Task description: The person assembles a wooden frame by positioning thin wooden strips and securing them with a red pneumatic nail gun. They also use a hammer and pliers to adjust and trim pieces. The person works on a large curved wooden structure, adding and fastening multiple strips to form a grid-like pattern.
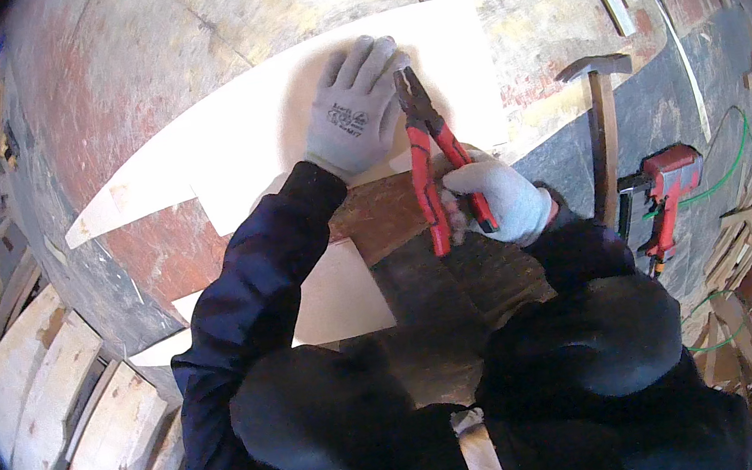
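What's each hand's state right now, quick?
Left hand: open, palm down on the pale board.
Right hand: closed, holding the red-handled pliers.

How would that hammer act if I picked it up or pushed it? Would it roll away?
The hammer would probably feel heavier at its head, which looks like metal, than at its wooden-looking handle. That straight, solid-looking handle suggests it would stay stiff. It likely wouldn't roll far, because the head sticks out crosswise.

Hammer (604, 140) near red nail gun (672, 176); green hose (745, 145).
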Demonstrator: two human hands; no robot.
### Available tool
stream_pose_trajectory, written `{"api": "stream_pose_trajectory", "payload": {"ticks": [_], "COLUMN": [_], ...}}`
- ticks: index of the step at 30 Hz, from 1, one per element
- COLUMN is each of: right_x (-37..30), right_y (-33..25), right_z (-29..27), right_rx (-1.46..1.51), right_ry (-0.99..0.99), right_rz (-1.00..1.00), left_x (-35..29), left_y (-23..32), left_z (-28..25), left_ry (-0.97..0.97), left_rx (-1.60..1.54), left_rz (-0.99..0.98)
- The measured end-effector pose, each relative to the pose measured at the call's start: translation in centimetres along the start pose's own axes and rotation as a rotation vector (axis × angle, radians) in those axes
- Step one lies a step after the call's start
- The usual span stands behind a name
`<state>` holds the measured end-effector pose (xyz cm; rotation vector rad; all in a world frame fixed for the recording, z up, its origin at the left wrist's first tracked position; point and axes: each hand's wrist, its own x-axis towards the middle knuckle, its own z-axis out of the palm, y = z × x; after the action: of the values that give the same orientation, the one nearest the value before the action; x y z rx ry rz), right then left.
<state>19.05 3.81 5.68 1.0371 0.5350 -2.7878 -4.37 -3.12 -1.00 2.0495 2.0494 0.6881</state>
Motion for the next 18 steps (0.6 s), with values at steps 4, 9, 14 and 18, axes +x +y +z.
{"api": "stream_pose_trajectory", "payload": {"ticks": [4,9,14,18], "right_x": [-0.3,-4.5,-7.1,-9.0], "right_y": [-0.4,0.3,2.0,2.5], "right_z": [-1.4,-3.3,-4.1,-5.1], "right_rx": [-0.152,-0.328,0.139,-0.092], "right_ry": [-0.016,-0.071,-0.151,-0.136], "right_rz": [0.009,-0.033,0.110,-0.040], "left_x": [-0.1,-0.2,-0.4,-0.4], "left_y": [-0.2,-0.4,-0.3,-0.1], "left_z": [0.3,0.4,0.5,0.5], "left_ry": [0.030,0.053,0.034,0.044], "left_rx": [-0.014,-0.002,0.013,0.037], "left_rz": [0.004,0.018,0.012,0.016]}}
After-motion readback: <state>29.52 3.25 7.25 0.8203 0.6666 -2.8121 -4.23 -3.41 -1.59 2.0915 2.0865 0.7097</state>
